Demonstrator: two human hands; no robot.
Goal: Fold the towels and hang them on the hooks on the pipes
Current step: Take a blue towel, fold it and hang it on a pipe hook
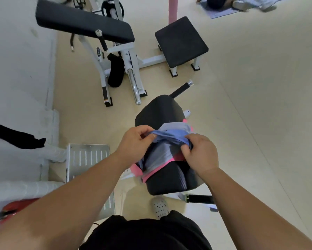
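A blue towel (169, 135) is bunched between my two hands above a black padded gym seat (162, 179). My left hand (135, 141) pinches its left end with curled fingers. My right hand (199, 153) grips its right end. Under the blue towel a grey towel (157, 156) lies across the seat, and a pink towel (139, 170) lies beneath that, its edge showing at the left and front. No hooks or hanging pipes show in this view.
A white gym machine with a long black pad (83, 22) stands ahead on the left. A square black stool (181, 41) and a pink post (172, 9) stand further ahead. A perforated metal footplate (88, 157) lies to my left. Another person's shoes (249, 4) are top right.
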